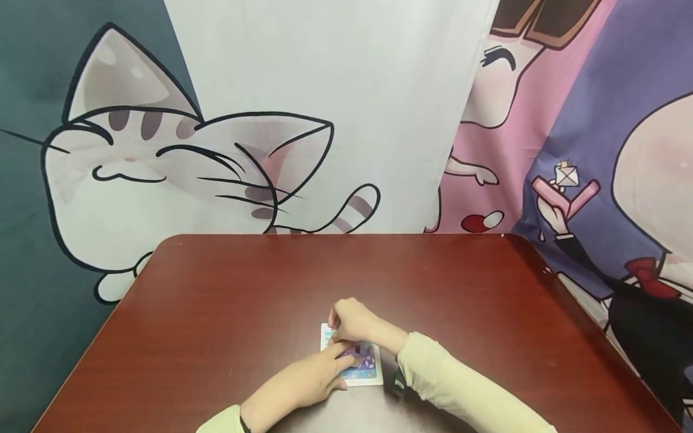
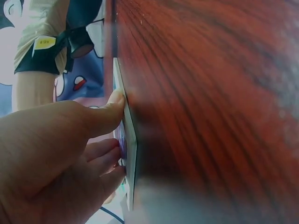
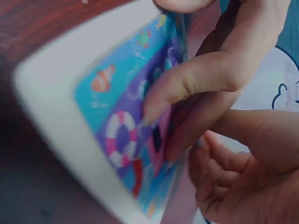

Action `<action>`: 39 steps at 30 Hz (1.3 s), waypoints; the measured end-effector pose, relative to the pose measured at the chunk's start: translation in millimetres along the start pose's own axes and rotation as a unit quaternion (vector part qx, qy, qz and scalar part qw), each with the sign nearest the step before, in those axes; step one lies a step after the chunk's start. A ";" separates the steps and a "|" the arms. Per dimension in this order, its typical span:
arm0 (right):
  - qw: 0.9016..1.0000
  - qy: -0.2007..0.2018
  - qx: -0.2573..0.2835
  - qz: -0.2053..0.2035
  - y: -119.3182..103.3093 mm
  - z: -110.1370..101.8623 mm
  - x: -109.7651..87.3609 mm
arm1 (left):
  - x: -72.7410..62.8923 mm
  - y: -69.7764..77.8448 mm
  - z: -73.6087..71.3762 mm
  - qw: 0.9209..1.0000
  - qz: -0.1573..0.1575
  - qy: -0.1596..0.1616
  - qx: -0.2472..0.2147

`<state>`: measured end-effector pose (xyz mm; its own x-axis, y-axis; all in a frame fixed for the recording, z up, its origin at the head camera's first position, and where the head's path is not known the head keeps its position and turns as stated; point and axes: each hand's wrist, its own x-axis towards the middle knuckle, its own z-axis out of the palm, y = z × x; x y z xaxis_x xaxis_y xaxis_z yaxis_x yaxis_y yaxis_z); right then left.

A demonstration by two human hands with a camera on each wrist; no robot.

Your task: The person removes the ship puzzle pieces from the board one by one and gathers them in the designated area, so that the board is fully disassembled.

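Board [image 1: 369,367] lies flat under the left hand [image 1: 319,374], fingers extended; the right hand [image 1: 354,322] curls at its far end, grip unclear; long axis near-to-far.

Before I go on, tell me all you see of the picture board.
The picture board is thin and smooth, perhaps stiff card, with a plain white border and a rounded corner. Its blue and purple picture shows an orange fish and a pink and white life ring. It lies face up on the brown table. The left hand rests fingers on the picture, thumb at the near edge; the right hand bends over the far edge, its contact unclear. Both hide parts.
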<state>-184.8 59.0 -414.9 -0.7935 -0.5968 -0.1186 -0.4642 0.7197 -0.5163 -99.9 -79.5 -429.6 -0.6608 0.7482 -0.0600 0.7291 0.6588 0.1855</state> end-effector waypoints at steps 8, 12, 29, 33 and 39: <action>0.995 0.053 0.059 -0.060 15.8 8.6 -3.5 | 0.3 3.2 1.2 1.000 -0.002 0.007 0.019; 0.992 0.050 0.074 -0.086 19.4 7.2 -3.1 | 1.6 2.7 0.2 1.000 0.000 0.012 0.018; 0.988 -0.007 0.043 -0.146 25.1 9.9 -4.4 | -1.4 -0.4 5.4 0.997 -0.005 0.011 -0.072; 0.986 0.008 0.091 -0.136 28.8 14.7 -7.1 | -2.7 2.1 5.3 0.997 0.000 0.014 -0.072; 0.981 0.036 0.152 -0.118 33.2 8.8 -13.6 | -1.1 3.2 4.3 0.998 0.010 0.033 -0.051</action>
<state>-186.0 87.9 -437.9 -0.7089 -0.6998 0.0882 -0.5076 0.4192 -0.7527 -96.1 -77.9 -433.2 -0.6591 0.7520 0.0080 0.7222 0.6299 0.2859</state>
